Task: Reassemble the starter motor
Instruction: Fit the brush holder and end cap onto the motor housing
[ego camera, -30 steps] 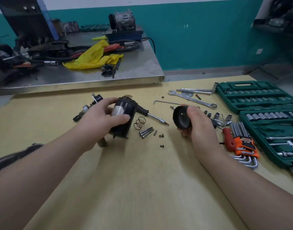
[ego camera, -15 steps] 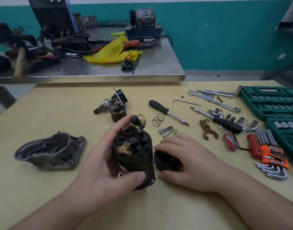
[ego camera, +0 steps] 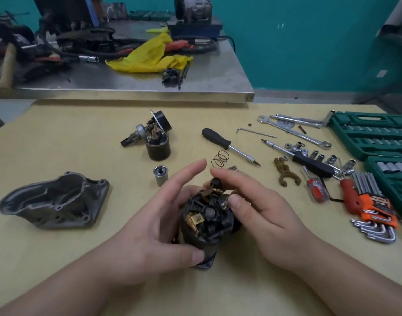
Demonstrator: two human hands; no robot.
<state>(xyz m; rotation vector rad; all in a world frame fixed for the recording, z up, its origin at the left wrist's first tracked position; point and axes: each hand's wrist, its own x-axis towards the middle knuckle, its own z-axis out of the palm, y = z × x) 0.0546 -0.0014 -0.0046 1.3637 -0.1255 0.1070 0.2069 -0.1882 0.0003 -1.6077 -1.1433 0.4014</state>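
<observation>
The black motor body [ego camera: 207, 226] stands upright near the middle of the table [ego camera: 59, 270], its open brush end facing up. The left hand [ego camera: 154, 226] grips it from 9 o'clock, thumb curled across the near side and the other fingers stretched up past it. The right hand [ego camera: 259, 213] holds it from 3 o'clock, thumb pressing the rim and forefinger touching the black terminal at 12 o'clock. The grey end housing [ego camera: 54, 201] lies well apart at 9 o'clock, the solenoid [ego camera: 158, 147] at 11 o'clock.
</observation>
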